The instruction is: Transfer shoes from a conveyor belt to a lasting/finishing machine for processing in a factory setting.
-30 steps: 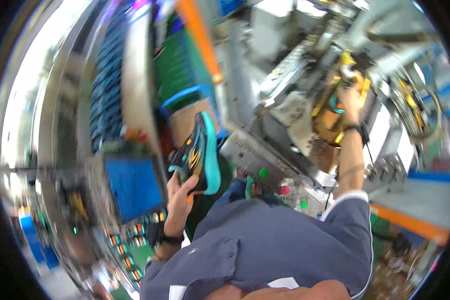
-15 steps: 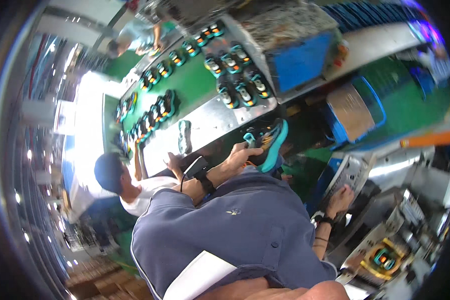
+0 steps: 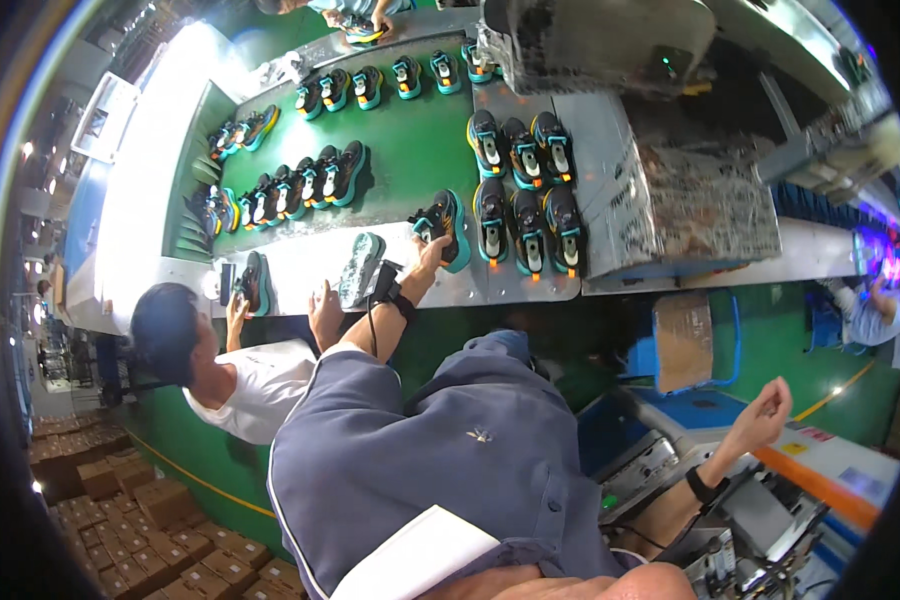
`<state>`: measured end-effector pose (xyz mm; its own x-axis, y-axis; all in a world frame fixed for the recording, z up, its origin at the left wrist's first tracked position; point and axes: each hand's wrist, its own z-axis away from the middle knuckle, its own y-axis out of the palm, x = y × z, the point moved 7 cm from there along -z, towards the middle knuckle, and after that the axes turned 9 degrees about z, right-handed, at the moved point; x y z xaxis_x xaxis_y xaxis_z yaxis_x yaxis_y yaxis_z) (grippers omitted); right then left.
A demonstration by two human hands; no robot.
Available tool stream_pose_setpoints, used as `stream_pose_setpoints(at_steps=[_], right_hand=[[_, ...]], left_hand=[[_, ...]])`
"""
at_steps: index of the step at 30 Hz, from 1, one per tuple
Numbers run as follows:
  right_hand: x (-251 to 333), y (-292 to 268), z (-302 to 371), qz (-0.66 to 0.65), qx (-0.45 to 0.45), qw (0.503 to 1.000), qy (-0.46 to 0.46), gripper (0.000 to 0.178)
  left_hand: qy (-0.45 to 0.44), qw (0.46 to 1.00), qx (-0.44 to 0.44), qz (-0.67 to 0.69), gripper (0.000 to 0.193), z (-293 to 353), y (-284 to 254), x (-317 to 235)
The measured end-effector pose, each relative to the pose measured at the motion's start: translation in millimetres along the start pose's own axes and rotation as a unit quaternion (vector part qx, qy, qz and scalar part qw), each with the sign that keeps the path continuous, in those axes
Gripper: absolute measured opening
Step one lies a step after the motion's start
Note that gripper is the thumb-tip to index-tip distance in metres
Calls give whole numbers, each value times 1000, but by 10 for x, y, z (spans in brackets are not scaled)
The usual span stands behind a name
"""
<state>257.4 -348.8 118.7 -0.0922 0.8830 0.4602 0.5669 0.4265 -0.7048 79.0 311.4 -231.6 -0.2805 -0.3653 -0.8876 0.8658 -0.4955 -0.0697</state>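
Observation:
My left hand [image 3: 431, 252] grips a black sneaker [image 3: 457, 232] with a teal sole, over the metal edge of the table beside a block of similar sneakers [image 3: 526, 215]. Its fingers are closed around the shoe's side. Out to the right, my right hand [image 3: 763, 415] is raised with its fingers curled in a loose fist, and nothing shows in it. Below that hand are an orange-edged white panel [image 3: 820, 480] and machine parts [image 3: 770, 520]. Left of my left wrist, a pale, patterned shoe-shaped piece [image 3: 361, 270] lies on the metal strip.
A co-worker in white [image 3: 255, 385] at my left has one hand on a black sneaker [image 3: 255, 283]. Rows of sneakers [image 3: 315, 178] stand on the green belt [image 3: 400, 140]. A plastic-wrapped machine [image 3: 700, 205] is at the right, with a blue-framed chair [image 3: 683, 340] below it.
My left hand has carried the sneaker from near my body to the table. My right hand has lifted off the machine at the right and moved outward. The view has turned.

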Motion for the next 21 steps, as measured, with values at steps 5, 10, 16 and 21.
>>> stream_pose_setpoints(at_steps=[5,10,16,21], right_hand=[[1771,116,-1274,-55,-40,981,-179,15],[3328,827,-2735,-42,19,963,-267,22],[4406,2267,-4063,179,27,891,-416,61],[4726,3488,-4870,157,96,804,-565,89]], left_hand=[[119,979,48,-157,56,207,487,-109],[70,976,75,-193,76,369,579,14],[3,964,110,-243,89,402,587,-47],[49,981,69,-176,89,395,455,-513]])
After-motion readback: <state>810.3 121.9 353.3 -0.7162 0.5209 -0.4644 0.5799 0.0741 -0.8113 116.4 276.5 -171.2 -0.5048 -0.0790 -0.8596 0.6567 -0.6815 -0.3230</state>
